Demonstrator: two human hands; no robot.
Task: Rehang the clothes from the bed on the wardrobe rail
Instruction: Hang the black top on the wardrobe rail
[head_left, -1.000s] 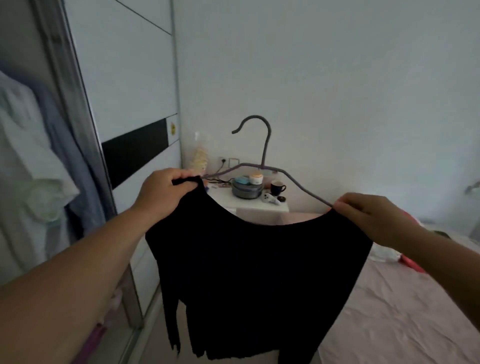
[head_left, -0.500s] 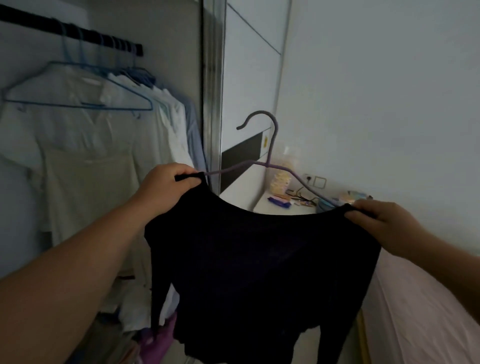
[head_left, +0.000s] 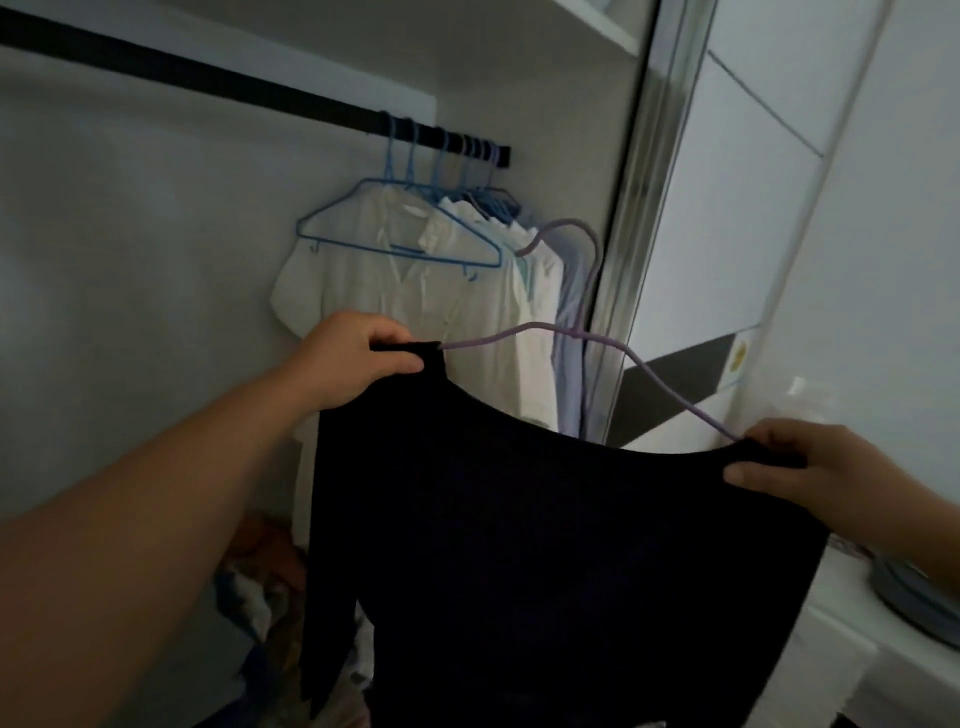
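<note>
One black top (head_left: 545, 545), one purple hanger (head_left: 589, 291), one rail (head_left: 208, 78), two hands (head_left: 358, 358).

A long black rail (head_left: 218, 78) runs across the top of the wardrobe. Blue hangers (head_left: 410, 171) hook over the rail, bunched up near its right end. White shirts (head_left: 415, 291) hang on them, below the rail. Far under the rail, a messy heap of clothes (head_left: 260, 577) lies on the wardrobe floor.

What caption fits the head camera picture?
Both hands, left hand and right hand, hold a black top on a purple hanger below the wardrobe rail.
</note>
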